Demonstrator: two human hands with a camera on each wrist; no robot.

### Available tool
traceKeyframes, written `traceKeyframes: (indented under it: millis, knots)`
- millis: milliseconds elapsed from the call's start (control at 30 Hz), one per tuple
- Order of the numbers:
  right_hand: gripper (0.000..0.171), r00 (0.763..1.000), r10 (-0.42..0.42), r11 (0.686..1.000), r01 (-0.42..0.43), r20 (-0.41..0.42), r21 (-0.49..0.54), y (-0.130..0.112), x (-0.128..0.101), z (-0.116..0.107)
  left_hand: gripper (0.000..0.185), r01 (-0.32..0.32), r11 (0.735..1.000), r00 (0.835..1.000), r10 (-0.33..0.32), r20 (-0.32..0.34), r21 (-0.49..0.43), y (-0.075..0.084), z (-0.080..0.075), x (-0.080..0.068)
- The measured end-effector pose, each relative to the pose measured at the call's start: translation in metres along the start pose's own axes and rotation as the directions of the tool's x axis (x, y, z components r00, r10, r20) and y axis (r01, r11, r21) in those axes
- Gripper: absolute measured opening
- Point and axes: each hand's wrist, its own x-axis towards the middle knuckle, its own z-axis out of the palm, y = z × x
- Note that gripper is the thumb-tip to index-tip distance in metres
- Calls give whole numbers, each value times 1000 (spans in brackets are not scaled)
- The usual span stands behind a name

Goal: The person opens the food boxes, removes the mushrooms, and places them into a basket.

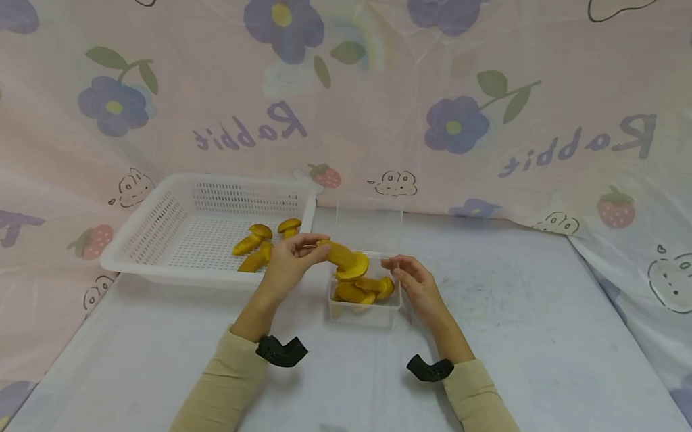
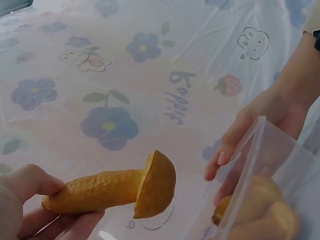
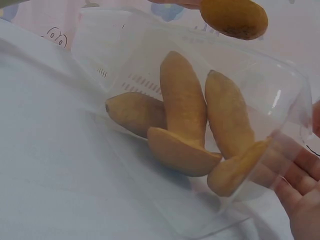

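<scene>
Behind, white basket (image 1: 156,228) with perhaps four mushrooms (image 1: 260,244).

The yellow-brown toy mushroom with a pebbled stem (image 2: 107,190) looks matt, its cap smoother; the clear rectangular plastic box (image 3: 280,100) is glossy and transparent; the white perforated plastic basket (image 1: 136,240) has a dull sheen; the pale flower-printed cloth backdrop (image 1: 515,87) lies under shiny, wrinkled film; the grey tabletop (image 1: 523,365) looks matt.

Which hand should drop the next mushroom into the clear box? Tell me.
Left. The left hand already grips a mushroom by its stem just above the clear box, while the right hand only steadies the box's side.
</scene>
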Motion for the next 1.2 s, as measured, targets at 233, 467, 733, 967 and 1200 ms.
traceKeyframes:
  millis: [233, 467, 733, 967, 1200]
  knots:
    - [29, 1000, -9, 1000, 9, 2, 8, -1, 0, 0, 32, 5, 999, 998, -8, -56, -53, 4, -18, 2]
    - [32, 1000, -13, 1000, 13, 7, 1, 0, -1, 2, 35, 49, 999, 988, -49, -145, -6, 3, -43, 1]
    - [33, 1000, -23, 999, 23, 2, -25, 1, -2, 1, 37, 44, 999, 977, -49, -207, -27, 0, -65, 2]
    - [34, 1000, -29, 1000, 29, 2, -12, 0, -2, 3, 42, 98, 995, 971, -93, -220, 12, -4, -85, 3]
    - [26, 1000, -21, 1000, 21, -7, -13, 2, -1, 1, 46, 150, 987, 961, -131, -241, 61, -10, -98, 4]
